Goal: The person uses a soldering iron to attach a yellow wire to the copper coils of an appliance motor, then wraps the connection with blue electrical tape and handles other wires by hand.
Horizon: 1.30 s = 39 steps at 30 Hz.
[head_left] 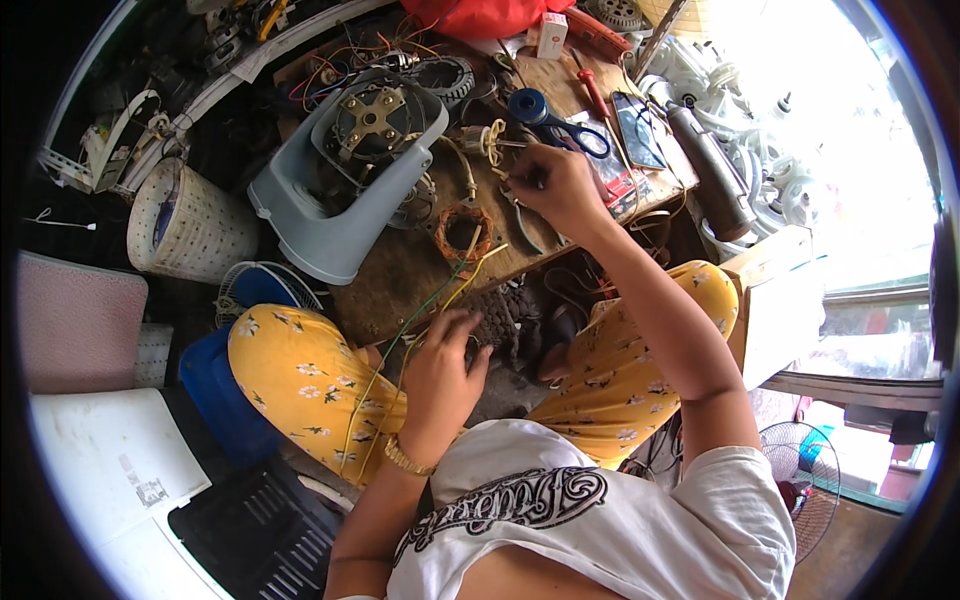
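My right hand (pixel 560 192) is over the workbench with its fingers pinched; what they hold, if anything, is hidden. Close by it lie blue-handled scissors (pixel 590 138), a cutting tool's curved dark handle (pixel 527 226) and a small shaft tied with pale cord (pixel 490 142). Lower down, my left hand (pixel 445 368) hovers above my lap, thumb apart from its loosely curled fingers. Green tubing (pixel 425 303) and yellow tubing (pixel 470 280) run past that hand from a copper-wound stator (pixel 464 234) at the bench's near edge. Left of the stator stands a grey fan base (pixel 330 230) with a round motor part (pixel 378 120).
On the bench (pixel 390 290) are a blue tape roll (pixel 528 105), a red screwdriver (pixel 592 92) and a phone-like dark slab (pixel 638 130). A dark cylinder (pixel 712 172) leans at the right edge. A perforated white bin (pixel 190 220) stands left; a fan guard (pixel 800 470) is lower right.
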{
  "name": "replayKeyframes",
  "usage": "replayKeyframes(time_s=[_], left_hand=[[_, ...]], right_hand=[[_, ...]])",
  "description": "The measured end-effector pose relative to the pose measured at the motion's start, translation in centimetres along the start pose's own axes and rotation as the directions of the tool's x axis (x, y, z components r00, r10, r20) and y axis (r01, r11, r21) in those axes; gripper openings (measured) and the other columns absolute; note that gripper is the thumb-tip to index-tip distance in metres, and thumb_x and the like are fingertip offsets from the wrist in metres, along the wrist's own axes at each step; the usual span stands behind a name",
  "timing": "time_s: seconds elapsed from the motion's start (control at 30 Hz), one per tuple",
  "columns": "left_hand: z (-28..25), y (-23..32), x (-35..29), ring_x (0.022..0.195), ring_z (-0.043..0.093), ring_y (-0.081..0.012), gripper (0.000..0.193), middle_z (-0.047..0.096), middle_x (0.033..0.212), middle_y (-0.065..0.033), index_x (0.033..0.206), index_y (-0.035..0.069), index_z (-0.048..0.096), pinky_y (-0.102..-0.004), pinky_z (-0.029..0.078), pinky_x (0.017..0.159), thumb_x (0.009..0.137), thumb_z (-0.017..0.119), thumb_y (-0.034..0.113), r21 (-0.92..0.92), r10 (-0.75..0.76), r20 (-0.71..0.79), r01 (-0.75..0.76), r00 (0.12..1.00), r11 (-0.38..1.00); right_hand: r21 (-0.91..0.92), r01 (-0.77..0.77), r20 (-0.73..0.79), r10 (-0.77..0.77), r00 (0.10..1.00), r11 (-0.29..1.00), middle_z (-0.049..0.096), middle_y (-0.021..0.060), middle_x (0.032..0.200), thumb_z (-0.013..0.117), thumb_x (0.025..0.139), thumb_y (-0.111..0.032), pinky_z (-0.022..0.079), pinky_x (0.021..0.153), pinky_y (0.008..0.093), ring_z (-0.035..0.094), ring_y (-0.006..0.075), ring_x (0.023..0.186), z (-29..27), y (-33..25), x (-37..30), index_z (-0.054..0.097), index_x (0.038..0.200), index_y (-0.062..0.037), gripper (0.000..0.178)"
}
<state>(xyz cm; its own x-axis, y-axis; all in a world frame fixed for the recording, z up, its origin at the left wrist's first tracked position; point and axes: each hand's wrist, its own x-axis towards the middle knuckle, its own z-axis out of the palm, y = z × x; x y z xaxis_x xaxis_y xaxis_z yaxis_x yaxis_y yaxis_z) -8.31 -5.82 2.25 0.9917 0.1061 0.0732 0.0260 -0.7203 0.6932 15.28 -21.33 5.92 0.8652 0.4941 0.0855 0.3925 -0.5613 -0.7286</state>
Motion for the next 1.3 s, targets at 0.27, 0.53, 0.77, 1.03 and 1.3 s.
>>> replayKeyframes(time_s=[0.27,0.53,0.77,1.03,1.3], left_hand=[[4.4,-1.0,1.2,0.102,0.071,-0.0326,0.068,0.05,0.145,-0.0224,0.154,0.005,0.042,-0.0409,0.06,0.081,0.094,0.072,0.023,-0.102,-0.151,-0.046,0.145,0.988,0.984],[4.0,-2.1,2.3,0.084,0.072,-0.027,0.046,0.065,0.117,-0.0098,0.137,0.01,0.06,-0.0409,0.058,0.07,0.093,0.072,0.021,0.202,0.048,-0.178,-0.011,0.983,0.979],[-0.9,1.1,2.1,0.105,0.066,-0.039,0.03,0.057,0.126,-0.0121,0.116,0.006,0.07,-0.0468,0.056,0.079,0.088,0.076,0.015,0.357,-0.095,-0.165,0.149,0.982,0.922],[2.2,-1.7,2.9,0.085,0.071,-0.0384,0.021,0.071,0.097,-0.0174,0.111,0.007,0.073,-0.0478,0.056,0.071,0.098,0.067,0.021,0.038,-0.064,-0.185,0.072,0.981,0.997],[2.8,-2.2,4.4,0.075,0.072,-0.0388,0.019,0.073,0.08,-0.017,0.108,0.01,0.075,-0.0489,0.055,0.065,0.094,0.072,0.023,0.207,-0.134,-0.111,0.155,0.985,0.966]], right_hand=[[0.17,0.172,0.045,-0.182,0.982,0.97,0.074,0.0104,0.1,0.074,0.087,0.001,0.053,0.087,0.033,0.07,0.0196,0.094,-0.5,1.2,-3.3,0.074,0.108,-0.0004,0.021],[0.122,0.302,0.085,-0.313,0.946,0.946,0.072,0.013,0.09,0.076,0.086,-0.005,0.054,0.071,0.0379,0.071,0.0271,0.08,2.1,0.8,-4.1,0.071,0.098,-0.0009,0.013],[0.09,0.378,0.111,-0.386,0.916,0.921,0.073,0.0145,0.093,0.074,0.087,-0.005,0.055,0.078,0.042,0.07,0.0357,0.088,3.3,1.1,-4.4,0.071,0.097,-0.0009,0.012],[0.114,0.311,0.147,-0.326,0.934,0.944,0.075,0.0161,0.098,0.07,0.091,-0.004,0.056,0.083,0.0421,0.072,0.0356,0.093,4.0,1.2,-4.5,0.072,0.105,-0.0008,0.014],[0.087,0.273,0.179,-0.285,0.942,0.958,0.076,0.0154,0.096,0.07,0.09,-0.001,0.056,0.081,0.0411,0.073,0.0338,0.09,4.2,1.7,-4.6,0.072,0.105,-0.0009,0.015]])
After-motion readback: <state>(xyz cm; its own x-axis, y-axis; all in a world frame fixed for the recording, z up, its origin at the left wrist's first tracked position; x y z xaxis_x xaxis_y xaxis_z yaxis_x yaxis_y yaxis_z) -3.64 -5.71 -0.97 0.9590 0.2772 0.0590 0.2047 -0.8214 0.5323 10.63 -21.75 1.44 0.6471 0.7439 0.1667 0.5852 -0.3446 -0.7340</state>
